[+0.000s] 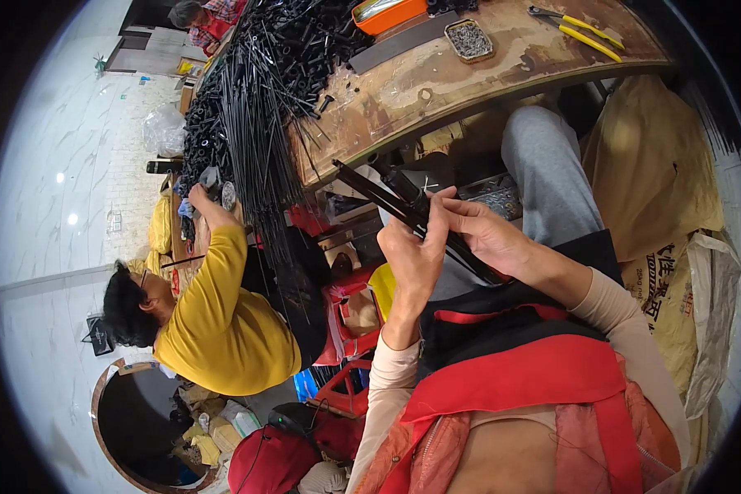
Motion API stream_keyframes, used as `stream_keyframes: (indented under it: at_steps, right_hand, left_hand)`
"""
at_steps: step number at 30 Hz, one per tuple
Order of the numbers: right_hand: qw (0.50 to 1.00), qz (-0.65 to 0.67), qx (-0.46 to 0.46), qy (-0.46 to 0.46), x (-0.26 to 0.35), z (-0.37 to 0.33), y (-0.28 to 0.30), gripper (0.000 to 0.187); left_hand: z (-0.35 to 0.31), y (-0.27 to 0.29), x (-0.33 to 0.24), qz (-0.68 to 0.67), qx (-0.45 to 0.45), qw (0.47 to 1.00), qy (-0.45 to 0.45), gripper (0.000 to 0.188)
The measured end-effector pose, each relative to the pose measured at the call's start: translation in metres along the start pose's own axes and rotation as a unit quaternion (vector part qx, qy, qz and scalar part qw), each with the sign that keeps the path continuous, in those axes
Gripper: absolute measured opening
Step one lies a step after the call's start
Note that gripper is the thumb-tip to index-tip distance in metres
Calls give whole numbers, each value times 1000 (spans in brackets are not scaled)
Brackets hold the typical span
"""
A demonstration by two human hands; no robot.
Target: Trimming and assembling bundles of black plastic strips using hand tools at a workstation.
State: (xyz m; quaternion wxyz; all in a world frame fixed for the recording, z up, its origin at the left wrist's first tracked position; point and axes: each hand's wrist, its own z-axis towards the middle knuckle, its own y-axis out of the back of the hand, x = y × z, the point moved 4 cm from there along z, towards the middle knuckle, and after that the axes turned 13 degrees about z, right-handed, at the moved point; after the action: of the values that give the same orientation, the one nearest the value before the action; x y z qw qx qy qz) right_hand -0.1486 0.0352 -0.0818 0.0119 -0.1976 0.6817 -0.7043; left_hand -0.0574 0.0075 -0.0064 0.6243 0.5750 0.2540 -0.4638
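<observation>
A bundle of long black rods slants across my lap, in front of the table edge. A black cylindrical piece with a ribbed-looking end lies along it. My left hand is closed around the rods from the near side, thumb up. My right hand pinches at the same bundle, its fingertips meeting my left thumb. A thin pale sliver shows just beyond the fingertips; its kind is too small to tell. The lower end of the rods passes under my right hand.
The worn wooden table holds a heap of black fittings, thin black rods, a tin of small metal pieces, an orange tray and yellow-handled pliers. A co-worker in yellow sits at left. Sacks stand at right.
</observation>
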Motion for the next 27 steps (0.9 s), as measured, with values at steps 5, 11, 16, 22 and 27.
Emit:
stream_keyframes:
  at_steps: [5, 11, 16, 22, 27]
  right_hand:
    - [985, -159, -41, 58, 18, -10, 1, 36]
    - [425, -824, -6, 376, 181, -27, -19, 20]
    - [178, -890, -259, 331, 327, -14, 23, 52]
    - [605, -684, -182, 364, 356, -16, 52, 32]
    - [873, -480, -59, -64, 226, -42, -13, 40]
  left_hand:
    - [13, -3, -15, -26, 133, 991, 13, 17]
    - [3, -5, 1, -191, 190, 963, 28, 15]
    - [-8, -40, 14, -394, 193, 896, 69, 21]
    - [3, -54, 7, -375, 166, 902, 137, 32]
    - [5, -47, 7, -376, 127, 903, 167, 12]
